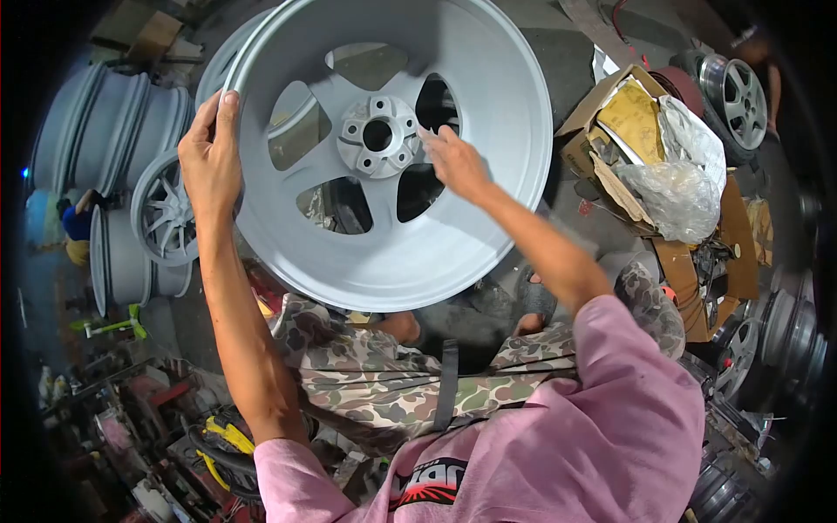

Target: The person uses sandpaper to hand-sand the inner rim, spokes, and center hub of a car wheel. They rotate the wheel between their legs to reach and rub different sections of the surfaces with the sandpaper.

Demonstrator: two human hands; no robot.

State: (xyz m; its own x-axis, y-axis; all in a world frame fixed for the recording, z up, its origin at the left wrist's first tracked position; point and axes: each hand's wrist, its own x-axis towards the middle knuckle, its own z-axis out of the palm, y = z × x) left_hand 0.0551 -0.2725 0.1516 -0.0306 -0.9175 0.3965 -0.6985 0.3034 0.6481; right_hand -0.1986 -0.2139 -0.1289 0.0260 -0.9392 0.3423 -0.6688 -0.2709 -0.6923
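A large grey wheel rim [296, 235] is tilted up in front of me, its hollow inner side facing me. My left hand [210, 157] is closed round the rim's left edge, the thumb over the lip. Beside the centre hub [359, 155], which has a round bore and several bolt holes, my right hand [455, 163] is closed with its fingertips at the hub's right side. A small pale piece seems to show at those fingertips, too blurred to name. Several openings between the spokes let the floor show through.
Stacked grey rims [113, 131] and a multi-spoke wheel [164, 209] stand at left, with another person [78, 218] beyond. At right are a cardboard box [575, 148] holding plastic and paper, and a tyred wheel [741, 105]. Tools and a yellow cable [214, 444] lie at lower left.
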